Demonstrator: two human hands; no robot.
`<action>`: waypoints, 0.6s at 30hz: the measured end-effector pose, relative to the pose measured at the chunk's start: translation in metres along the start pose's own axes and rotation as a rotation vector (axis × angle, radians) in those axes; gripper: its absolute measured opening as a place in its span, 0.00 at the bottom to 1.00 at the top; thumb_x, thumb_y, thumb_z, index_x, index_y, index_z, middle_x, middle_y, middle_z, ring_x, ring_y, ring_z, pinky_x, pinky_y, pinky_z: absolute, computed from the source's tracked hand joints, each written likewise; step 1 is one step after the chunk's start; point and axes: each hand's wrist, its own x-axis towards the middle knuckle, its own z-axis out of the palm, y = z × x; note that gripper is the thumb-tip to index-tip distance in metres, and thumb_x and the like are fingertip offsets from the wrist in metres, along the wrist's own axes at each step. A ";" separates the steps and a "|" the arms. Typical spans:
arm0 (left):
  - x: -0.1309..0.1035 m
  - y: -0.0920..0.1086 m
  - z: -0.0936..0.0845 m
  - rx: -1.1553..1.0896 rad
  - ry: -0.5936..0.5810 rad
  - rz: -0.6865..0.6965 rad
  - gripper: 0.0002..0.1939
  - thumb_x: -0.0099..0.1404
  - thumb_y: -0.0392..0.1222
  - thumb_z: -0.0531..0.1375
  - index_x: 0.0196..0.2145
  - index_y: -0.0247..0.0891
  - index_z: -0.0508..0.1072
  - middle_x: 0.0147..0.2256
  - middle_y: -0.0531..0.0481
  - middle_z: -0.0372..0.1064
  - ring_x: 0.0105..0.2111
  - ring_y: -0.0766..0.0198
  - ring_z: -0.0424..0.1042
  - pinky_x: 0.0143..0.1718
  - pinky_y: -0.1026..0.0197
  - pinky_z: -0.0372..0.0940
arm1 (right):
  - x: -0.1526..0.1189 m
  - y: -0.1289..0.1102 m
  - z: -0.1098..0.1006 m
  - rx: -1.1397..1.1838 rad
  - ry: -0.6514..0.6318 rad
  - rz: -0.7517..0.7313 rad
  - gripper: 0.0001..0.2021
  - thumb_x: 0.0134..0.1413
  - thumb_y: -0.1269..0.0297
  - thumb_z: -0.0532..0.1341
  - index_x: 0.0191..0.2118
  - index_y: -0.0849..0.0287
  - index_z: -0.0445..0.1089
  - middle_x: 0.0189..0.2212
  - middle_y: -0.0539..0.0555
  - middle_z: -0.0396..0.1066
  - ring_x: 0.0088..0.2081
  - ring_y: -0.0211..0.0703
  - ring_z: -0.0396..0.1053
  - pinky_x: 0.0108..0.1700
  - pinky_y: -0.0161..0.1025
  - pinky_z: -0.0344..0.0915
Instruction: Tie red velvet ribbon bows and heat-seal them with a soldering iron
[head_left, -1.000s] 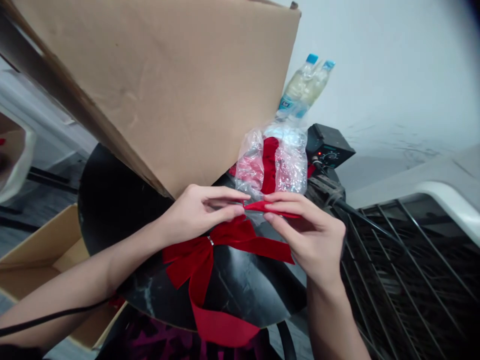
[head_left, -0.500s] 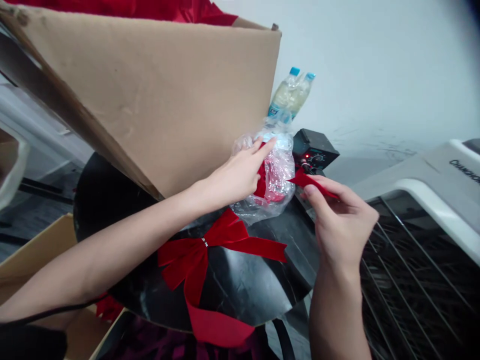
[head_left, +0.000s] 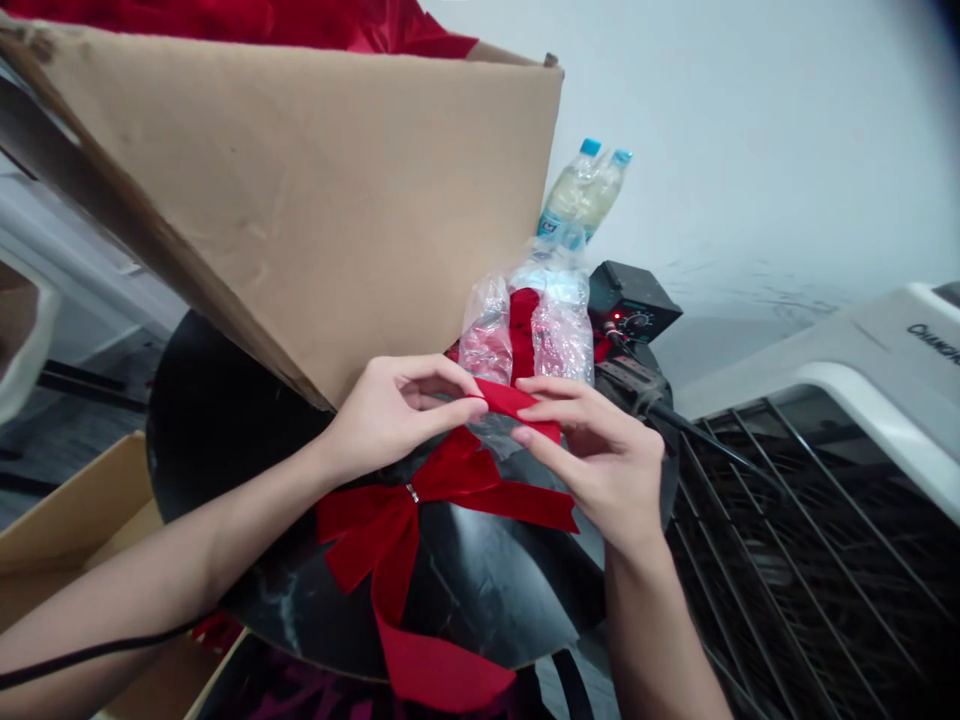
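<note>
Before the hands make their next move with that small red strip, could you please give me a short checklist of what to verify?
1. Left hand pinches the red strip: ok.
2. Right hand pinches its other end: ok.
3. Strip lies flat, untwisted: cannot tell.
4. Red bow lies on the black round table, below the hands: ok.
5. Plastic bag of red pieces stands behind the hands, apart from them: ok.
6. Black device has a red light on: ok.

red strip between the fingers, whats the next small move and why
Probably lower the short red strip onto the centre of the red bow. Both the left hand and right hand pinch it by its ends, just above the bow lying flat on the black round table, with nothing in between.
</note>
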 end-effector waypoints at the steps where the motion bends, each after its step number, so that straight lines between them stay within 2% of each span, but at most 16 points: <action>1: 0.000 -0.001 -0.002 -0.012 0.005 0.005 0.08 0.61 0.39 0.72 0.37 0.36 0.80 0.38 0.47 0.81 0.39 0.59 0.81 0.47 0.58 0.77 | 0.000 0.000 0.002 0.032 0.012 0.029 0.07 0.56 0.70 0.72 0.40 0.51 0.81 0.48 0.54 0.80 0.50 0.48 0.78 0.54 0.48 0.75; 4: -0.001 -0.004 -0.004 -0.073 0.016 0.010 0.09 0.62 0.39 0.71 0.38 0.36 0.76 0.41 0.46 0.80 0.42 0.58 0.81 0.46 0.58 0.78 | 0.001 -0.002 0.008 0.072 0.050 0.091 0.04 0.57 0.69 0.71 0.37 0.52 0.82 0.46 0.54 0.80 0.49 0.48 0.78 0.52 0.47 0.76; 9: -0.002 -0.004 -0.004 -0.192 -0.036 -0.037 0.27 0.54 0.32 0.76 0.52 0.42 0.79 0.46 0.47 0.82 0.45 0.59 0.82 0.48 0.62 0.78 | 0.003 -0.004 0.019 0.051 0.111 0.089 0.06 0.58 0.71 0.70 0.39 0.52 0.81 0.42 0.53 0.81 0.47 0.46 0.78 0.51 0.44 0.77; 11: -0.003 -0.002 -0.003 -0.218 -0.052 -0.069 0.25 0.53 0.30 0.76 0.49 0.42 0.82 0.47 0.49 0.82 0.46 0.59 0.82 0.50 0.63 0.77 | 0.002 -0.004 0.024 0.009 0.153 0.054 0.07 0.58 0.72 0.70 0.40 0.52 0.81 0.41 0.53 0.81 0.46 0.45 0.78 0.50 0.43 0.77; 13: -0.004 0.000 -0.001 -0.185 0.002 -0.089 0.19 0.54 0.31 0.75 0.44 0.42 0.84 0.45 0.51 0.83 0.46 0.61 0.82 0.52 0.65 0.76 | 0.001 -0.004 0.026 -0.024 0.191 0.015 0.09 0.58 0.73 0.70 0.41 0.52 0.81 0.40 0.52 0.81 0.45 0.45 0.79 0.50 0.43 0.77; 15: -0.007 0.002 0.001 -0.127 0.066 -0.102 0.16 0.55 0.33 0.75 0.42 0.42 0.85 0.42 0.52 0.84 0.43 0.62 0.83 0.50 0.67 0.76 | 0.000 -0.004 0.028 -0.043 0.226 0.003 0.09 0.58 0.73 0.70 0.41 0.52 0.80 0.40 0.52 0.80 0.45 0.46 0.79 0.49 0.45 0.78; 18: -0.011 0.004 0.004 -0.129 0.044 -0.148 0.18 0.55 0.34 0.76 0.44 0.42 0.85 0.40 0.51 0.84 0.40 0.60 0.84 0.44 0.65 0.79 | -0.003 -0.004 0.030 -0.061 0.270 0.040 0.07 0.58 0.72 0.69 0.41 0.52 0.80 0.40 0.53 0.80 0.44 0.47 0.79 0.49 0.45 0.78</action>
